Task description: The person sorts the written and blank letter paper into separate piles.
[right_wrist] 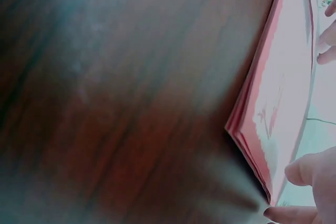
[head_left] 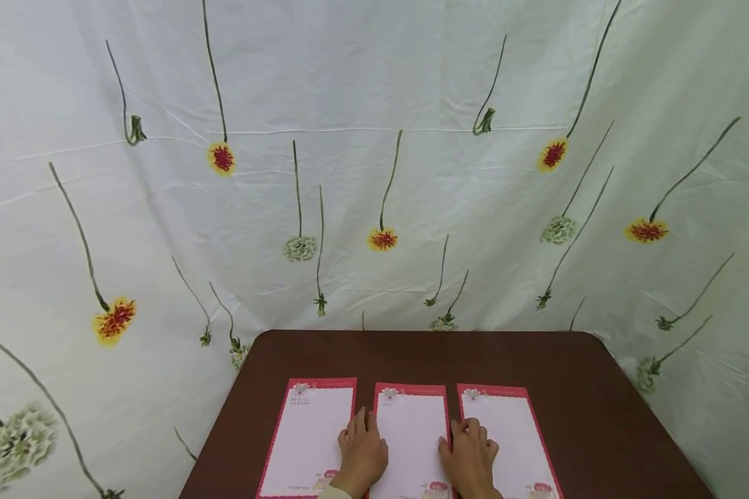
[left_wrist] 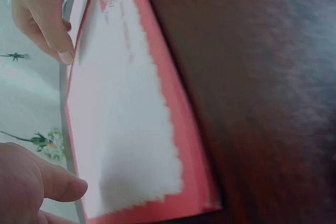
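Note:
Three notepads with pink-red borders lie in a row: a left notepad (head_left: 306, 443), a middle notepad (head_left: 410, 436) and a right notepad (head_left: 518, 436). My left hand (head_left: 362, 449) rests where the left and middle notepads meet, its fingers loosely bent. Between the middle and right notepads lies my right hand (head_left: 470, 456), its thumb over the middle one's edge. In the left wrist view, the left thumb (left_wrist: 65, 183) is beside a white page's edge. Layered pages show at the corner of a notepad (right_wrist: 252, 135) in the right wrist view, near the right thumb (right_wrist: 302, 171).
The notepads lie on a dark brown table (head_left: 424, 357) with rounded far corners. Behind and beside it hangs a white cloth (head_left: 349, 90) printed with long-stemmed flowers. Bare tabletop extends beyond the notepads and to the right of them.

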The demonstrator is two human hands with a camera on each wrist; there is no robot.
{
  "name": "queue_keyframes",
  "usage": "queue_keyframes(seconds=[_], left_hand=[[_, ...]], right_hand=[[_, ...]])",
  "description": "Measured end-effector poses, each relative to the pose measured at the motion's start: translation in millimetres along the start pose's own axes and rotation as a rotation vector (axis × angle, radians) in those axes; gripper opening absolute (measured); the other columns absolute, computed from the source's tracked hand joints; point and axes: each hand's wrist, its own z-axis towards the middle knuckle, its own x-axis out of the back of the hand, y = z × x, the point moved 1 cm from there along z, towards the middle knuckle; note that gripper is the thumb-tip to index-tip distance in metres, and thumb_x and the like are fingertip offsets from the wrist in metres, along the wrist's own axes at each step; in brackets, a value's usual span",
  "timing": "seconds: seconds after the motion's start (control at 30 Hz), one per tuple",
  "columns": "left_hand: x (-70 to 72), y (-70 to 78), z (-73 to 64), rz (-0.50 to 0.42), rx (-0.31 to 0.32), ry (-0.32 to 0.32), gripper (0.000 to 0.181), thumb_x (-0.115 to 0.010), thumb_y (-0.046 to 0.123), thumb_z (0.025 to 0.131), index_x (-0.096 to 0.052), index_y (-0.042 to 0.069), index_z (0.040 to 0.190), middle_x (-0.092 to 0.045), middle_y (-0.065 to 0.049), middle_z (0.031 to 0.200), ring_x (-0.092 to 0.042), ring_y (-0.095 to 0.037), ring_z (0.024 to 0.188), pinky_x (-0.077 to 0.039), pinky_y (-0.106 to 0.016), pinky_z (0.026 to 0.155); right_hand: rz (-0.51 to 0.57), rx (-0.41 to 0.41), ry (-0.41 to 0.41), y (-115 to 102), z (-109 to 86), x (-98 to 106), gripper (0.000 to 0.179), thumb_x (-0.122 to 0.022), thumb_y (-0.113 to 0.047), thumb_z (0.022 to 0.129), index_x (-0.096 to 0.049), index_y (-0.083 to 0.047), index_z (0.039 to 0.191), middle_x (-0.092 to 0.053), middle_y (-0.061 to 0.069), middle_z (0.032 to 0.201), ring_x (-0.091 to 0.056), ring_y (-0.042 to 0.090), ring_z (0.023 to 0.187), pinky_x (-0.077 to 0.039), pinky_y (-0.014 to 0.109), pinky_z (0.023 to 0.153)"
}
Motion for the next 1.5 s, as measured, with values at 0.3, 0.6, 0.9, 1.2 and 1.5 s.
queue_keyframes(seconds=[0.3, 0.6, 0.9, 1.2, 1.5], left_hand=[[-3.1, -7.9, -3.6, -0.032, 0.013, -0.023, 0.051, -0.068, 0.01, 0.094, -0.056, -0.017, 0.136, -0.043, -0.033, 0.15, -0.039, -0.05, 0.138, -0.027, -0.07, 0.105], [-0.7, -5.3, -3.7, -0.017, 0.031, -0.058, 0.053, -0.071, 0.011, 0.094, -0.057, -0.016, 0.137, -0.044, -0.031, 0.151, -0.04, -0.048, 0.138, -0.028, -0.069, 0.104], [-1.5, -3.0, -4.0, 0.015, 0.029, -0.053, 0.053, -0.071, 0.012, 0.095, -0.057, -0.015, 0.137, -0.045, -0.03, 0.151, -0.042, -0.046, 0.137, -0.03, -0.068, 0.104], [3.4, 0.9, -5.8, -0.01, 0.031, -0.03, 0.049, -0.069, 0.009, 0.096, -0.057, -0.013, 0.138, -0.047, -0.03, 0.148, -0.043, -0.046, 0.135, -0.029, -0.068, 0.104], [3.7, -2.2, -2.7, -0.015, -0.02, 0.138, 0.042, -0.068, 0.002, 0.093, -0.064, 0.0, 0.134, -0.056, -0.011, 0.103, -0.049, -0.032, 0.098, -0.034, -0.049, 0.078]], right_hand=[[0.005, -0.003, -0.009, -2.2, -2.0, -3.8, 0.048, -0.076, -0.025, 0.091, -0.071, 0.005, 0.127, -0.053, 0.012, 0.109, -0.049, 0.033, 0.104, -0.033, 0.058, 0.086], [0.002, 0.0, 0.024, -4.4, -3.1, -7.2, 0.045, -0.077, -0.023, 0.09, -0.072, 0.004, 0.126, -0.054, 0.012, 0.106, -0.051, 0.033, 0.102, -0.034, 0.057, 0.084], [-0.011, -0.013, 0.005, -8.2, -3.3, -5.9, 0.044, -0.075, -0.023, 0.091, -0.072, 0.005, 0.126, -0.055, 0.013, 0.107, -0.051, 0.033, 0.101, -0.034, 0.058, 0.085], [0.003, -0.024, 0.064, -11.7, -2.7, -4.0, 0.039, -0.074, -0.02, 0.091, -0.073, 0.001, 0.124, -0.059, 0.014, 0.107, -0.056, 0.035, 0.102, -0.034, 0.057, 0.085], [0.063, 0.036, 0.101, -15.3, 3.7, -0.9, 0.033, -0.074, -0.009, 0.092, -0.072, 0.004, 0.122, -0.076, 0.02, 0.1, -0.073, 0.04, 0.093, -0.053, 0.055, 0.079]])
